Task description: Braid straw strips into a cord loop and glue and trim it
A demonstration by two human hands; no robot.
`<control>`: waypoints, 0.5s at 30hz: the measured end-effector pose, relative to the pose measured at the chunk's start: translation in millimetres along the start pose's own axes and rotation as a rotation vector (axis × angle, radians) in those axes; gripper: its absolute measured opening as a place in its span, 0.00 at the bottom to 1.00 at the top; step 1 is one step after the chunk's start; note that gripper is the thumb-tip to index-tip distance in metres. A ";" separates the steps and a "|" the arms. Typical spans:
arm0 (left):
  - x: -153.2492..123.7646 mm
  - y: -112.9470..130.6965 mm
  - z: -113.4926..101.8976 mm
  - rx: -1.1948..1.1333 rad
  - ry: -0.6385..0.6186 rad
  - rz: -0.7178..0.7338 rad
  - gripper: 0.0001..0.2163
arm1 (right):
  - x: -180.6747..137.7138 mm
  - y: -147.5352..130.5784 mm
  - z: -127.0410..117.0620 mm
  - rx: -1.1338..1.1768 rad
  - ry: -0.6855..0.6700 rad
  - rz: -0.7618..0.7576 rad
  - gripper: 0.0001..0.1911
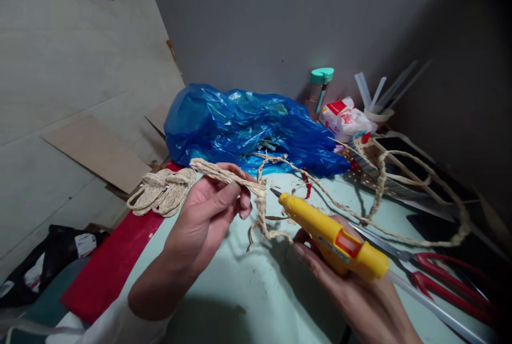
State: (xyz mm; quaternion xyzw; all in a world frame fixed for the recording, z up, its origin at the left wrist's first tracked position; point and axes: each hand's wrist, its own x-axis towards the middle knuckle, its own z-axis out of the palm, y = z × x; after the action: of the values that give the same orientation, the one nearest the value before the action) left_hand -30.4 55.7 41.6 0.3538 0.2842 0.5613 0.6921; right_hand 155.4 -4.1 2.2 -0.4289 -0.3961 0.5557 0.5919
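Note:
My left hand pinches a folded bundle of pale braided cord between thumb and fingers, above the table. From the bundle's right end, a loose tail of cord hangs down, and a longer braid loops away to the right. My right hand is wrapped round a yellow glue gun, with a clear glue stick coming out of its back. The gun's dark nozzle points left, close to the bundle's right end; whether they touch I cannot tell. Finished-looking coils of braided cord lie at the left.
A blue plastic bag fills the back of the pale green table. Red-handled scissors lie at the right, near a basket. Behind stand a jar with a teal lid and a cup of glue sticks. Red cloth covers the left edge.

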 end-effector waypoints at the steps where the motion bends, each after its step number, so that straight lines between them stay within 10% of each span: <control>1: 1.6 1.6 -1.6 0.018 0.006 0.031 0.04 | -0.3 3.6 -1.3 0.021 0.007 0.013 0.17; 15: -0.6 8.3 -2.0 0.116 -0.070 -0.095 0.04 | -5.4 2.0 -29.4 -0.269 0.195 -0.136 0.11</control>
State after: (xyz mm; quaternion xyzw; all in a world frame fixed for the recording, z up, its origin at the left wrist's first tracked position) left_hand -37.0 56.4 47.1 0.3987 0.3085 0.4979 0.7057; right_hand 182.2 -11.5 -9.1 -0.5285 -0.4356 0.4122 0.6009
